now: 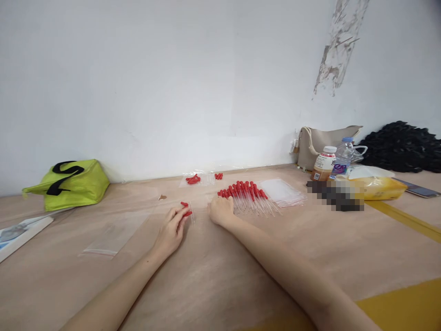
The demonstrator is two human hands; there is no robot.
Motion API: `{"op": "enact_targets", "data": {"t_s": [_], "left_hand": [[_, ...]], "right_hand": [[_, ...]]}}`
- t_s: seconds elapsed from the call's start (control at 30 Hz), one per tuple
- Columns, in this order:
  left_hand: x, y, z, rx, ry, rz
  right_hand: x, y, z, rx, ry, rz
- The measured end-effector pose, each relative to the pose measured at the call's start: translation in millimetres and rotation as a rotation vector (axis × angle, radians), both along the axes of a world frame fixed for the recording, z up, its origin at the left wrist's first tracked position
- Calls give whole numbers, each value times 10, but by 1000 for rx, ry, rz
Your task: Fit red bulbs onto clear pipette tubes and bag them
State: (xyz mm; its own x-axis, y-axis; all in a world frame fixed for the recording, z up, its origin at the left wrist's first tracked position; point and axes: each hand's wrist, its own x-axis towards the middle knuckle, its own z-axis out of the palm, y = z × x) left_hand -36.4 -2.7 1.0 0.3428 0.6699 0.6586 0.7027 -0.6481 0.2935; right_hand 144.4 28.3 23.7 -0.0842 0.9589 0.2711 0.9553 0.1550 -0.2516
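Note:
My left hand [171, 228] is closed in a pinch on small droppers [187, 213] with red bulbs and thin clear stems, their tips pointing down near the table. To its right, my right hand [220, 210] reaches to the left end of a spread pile of similar red-bulbed droppers [246, 191]. Its fingers are curled and largely turned away, so what they grip is hidden. A clear zip bag [115, 234] lies flat to the left of my left hand. Several more zip bags [280, 192] are stacked beside the pile's right end.
Loose red bulbs [193, 179] rest on clear plastic by the wall. A yellow-green bag [77, 184] stands at left. On the right are a beige bag [324, 138], two bottles [324, 163], a yellow tissue pack [382, 186], a phone [422, 189] and a black heap [403, 147].

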Motion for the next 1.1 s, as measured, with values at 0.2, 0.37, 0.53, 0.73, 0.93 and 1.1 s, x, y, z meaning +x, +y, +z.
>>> {"op": "enact_targets", "data": {"t_s": [0.2, 0.37, 0.53, 0.73, 0.93, 1.1], "left_hand": [[289, -269, 78, -276, -27, -121], [418, -375, 80, -485, -47, -185], [437, -403, 35, -598, -124, -259], [461, -423, 53, -582, -130, -299], [472, -419, 61, -520, -105, -265], [463, -422, 57, -487, -85, -237]], "right_hand": [[657, -416, -145, 230, 286, 320], [976, -674, -278, 286, 409, 480], [882, -792, -268, 260, 367, 525], [776, -864, -253, 217, 270, 554], [774, -887, -233, 163, 226, 541], [787, -866, -227, 151, 240, 603]]}}
